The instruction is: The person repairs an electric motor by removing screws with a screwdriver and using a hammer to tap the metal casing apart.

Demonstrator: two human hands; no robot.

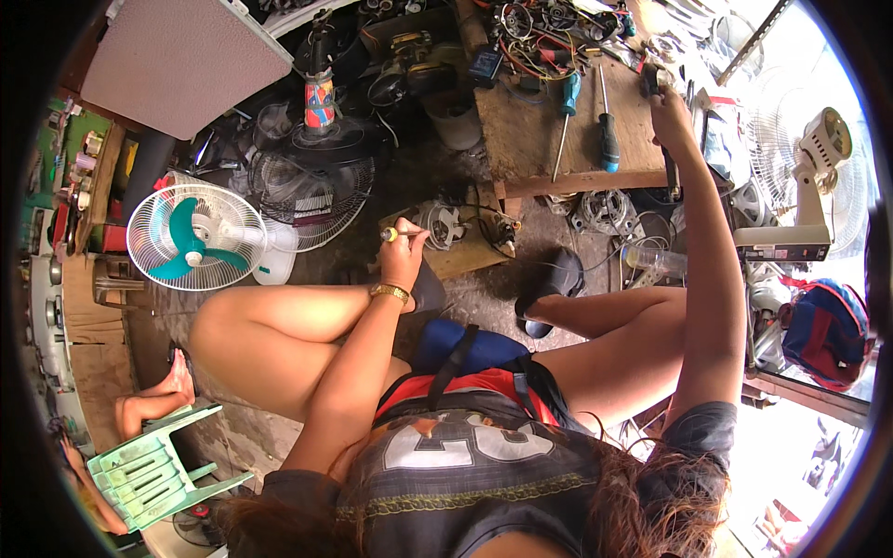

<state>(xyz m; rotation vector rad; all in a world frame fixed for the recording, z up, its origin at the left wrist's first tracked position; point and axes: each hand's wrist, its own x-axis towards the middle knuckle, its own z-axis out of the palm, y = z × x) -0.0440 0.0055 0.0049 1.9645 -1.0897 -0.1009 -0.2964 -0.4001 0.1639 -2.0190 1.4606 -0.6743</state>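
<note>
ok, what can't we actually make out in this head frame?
- Right hand: it closes on a small dark thing at the workbench; fingers cover it, too small to name.
- Left hand: only a metal tip shows above the fingers; the rest is hidden.
- Fan motor: wiring too small to follow.
- Right side: overexposed glare.

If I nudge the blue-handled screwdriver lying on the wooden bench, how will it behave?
The blue-handled screwdriver looks stiff, with a thin metal shaft. Its rounded handle would probably let it roll sideways across the wooden bench. It lies clear of the right hand, so a nudge likely meets nothing.
</note>
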